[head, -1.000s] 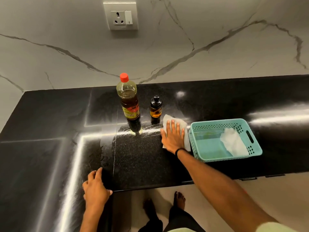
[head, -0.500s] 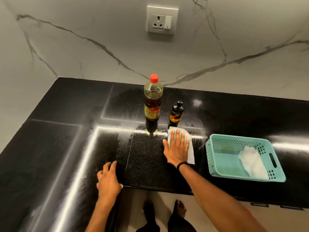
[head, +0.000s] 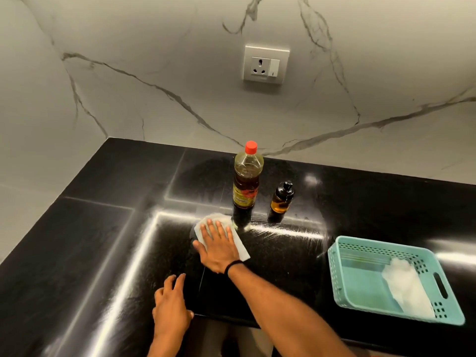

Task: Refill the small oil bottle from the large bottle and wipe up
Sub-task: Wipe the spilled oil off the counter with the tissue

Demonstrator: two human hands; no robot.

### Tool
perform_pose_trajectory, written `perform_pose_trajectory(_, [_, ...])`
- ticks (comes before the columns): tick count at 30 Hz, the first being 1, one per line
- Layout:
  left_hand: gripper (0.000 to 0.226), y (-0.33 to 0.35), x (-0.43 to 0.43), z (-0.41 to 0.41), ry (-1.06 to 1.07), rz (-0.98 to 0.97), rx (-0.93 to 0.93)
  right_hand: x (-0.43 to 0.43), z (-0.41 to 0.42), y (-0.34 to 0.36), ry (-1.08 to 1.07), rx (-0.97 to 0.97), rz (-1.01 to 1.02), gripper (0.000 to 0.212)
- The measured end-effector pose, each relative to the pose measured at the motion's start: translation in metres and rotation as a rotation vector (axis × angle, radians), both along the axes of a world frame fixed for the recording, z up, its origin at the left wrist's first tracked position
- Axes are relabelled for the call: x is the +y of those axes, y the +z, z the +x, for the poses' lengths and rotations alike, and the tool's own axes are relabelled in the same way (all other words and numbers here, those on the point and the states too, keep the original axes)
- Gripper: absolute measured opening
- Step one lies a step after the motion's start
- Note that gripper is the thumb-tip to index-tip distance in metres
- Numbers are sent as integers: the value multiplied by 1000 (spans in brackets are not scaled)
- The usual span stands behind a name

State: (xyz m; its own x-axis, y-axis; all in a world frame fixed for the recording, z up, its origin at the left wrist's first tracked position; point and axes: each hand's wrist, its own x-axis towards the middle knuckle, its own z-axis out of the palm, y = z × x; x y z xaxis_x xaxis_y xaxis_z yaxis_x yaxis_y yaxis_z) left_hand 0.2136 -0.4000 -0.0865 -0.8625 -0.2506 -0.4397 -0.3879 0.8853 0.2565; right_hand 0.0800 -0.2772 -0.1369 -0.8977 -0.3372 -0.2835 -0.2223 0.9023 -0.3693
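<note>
The large oil bottle (head: 246, 181) with a red cap stands upright on the black counter (head: 98, 228). Just to its right stands the small dark-capped oil bottle (head: 280, 200), holding amber oil. My right hand (head: 219, 244) lies flat, fingers spread, pressing a white tissue (head: 240, 247) onto the counter right in front of the large bottle. My left hand (head: 171, 305) rests open on the counter's front edge and holds nothing.
A teal plastic basket (head: 360, 249) with a crumpled white tissue (head: 404, 287) inside sits at the right, near the front edge. A wall socket (head: 265, 65) is on the marble backsplash behind the bottles. Greasy streaks shine on the counter in front of the small bottle.
My right hand has slid the tissue leftward, from in front of the small bottle to in front of the large one. The left hand stays on the edge.
</note>
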Motion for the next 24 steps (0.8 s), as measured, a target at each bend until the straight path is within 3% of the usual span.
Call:
perform_pose_trajectory(5, [97,0,-3,-1,26,32,-2,25,-15,2,-128,-7,-22,68])
perform_pose_trajectory(12, [98,-2,-3,1,34,36,22,150,23,-20,-729,99,159,69])
perform_pose_trajectory(16, [99,-5,-4,1,38,22,37,173,21,-18,-870,77,200,74])
perform_pose_trajectory(19, [98,-7,-4,1,47,28,44,138,15,-17,-812,43,167,78])
perform_pose_trajectory(24, [99,-9,-5,-1,27,24,19,35,12,-18,-371,64,79,82])
